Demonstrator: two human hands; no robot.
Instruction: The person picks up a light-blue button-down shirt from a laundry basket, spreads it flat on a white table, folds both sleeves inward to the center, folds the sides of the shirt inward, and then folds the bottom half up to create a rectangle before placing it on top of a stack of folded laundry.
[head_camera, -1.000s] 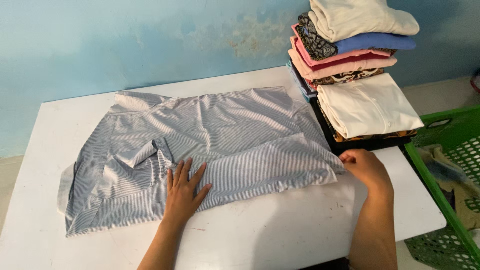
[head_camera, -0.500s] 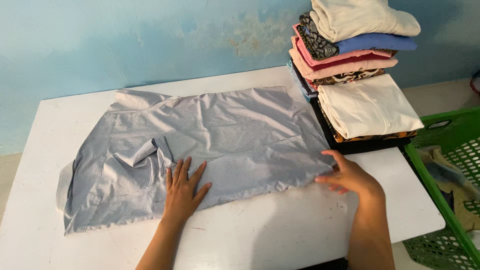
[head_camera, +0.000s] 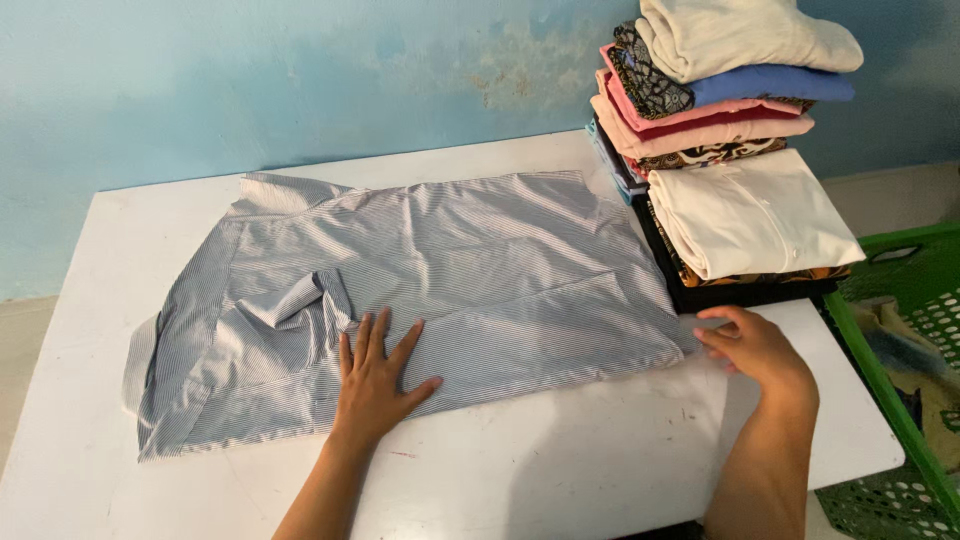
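A light grey striped shirt lies spread flat on a white table, collar at the far left, one sleeve folded across its middle. My left hand presses flat on the shirt's near edge, fingers apart. My right hand pinches the shirt's right lower corner between thumb and fingers, just off the cloth's edge.
A tall pile of folded clothes stands at the table's far right, a cream one lowest in front. A green plastic basket with cloth inside sits right of the table. A blue wall runs behind.
My right hand has slid left along the table's edge and opened from a fist to a pinch on the shirt's corner. My left hand has stayed put.
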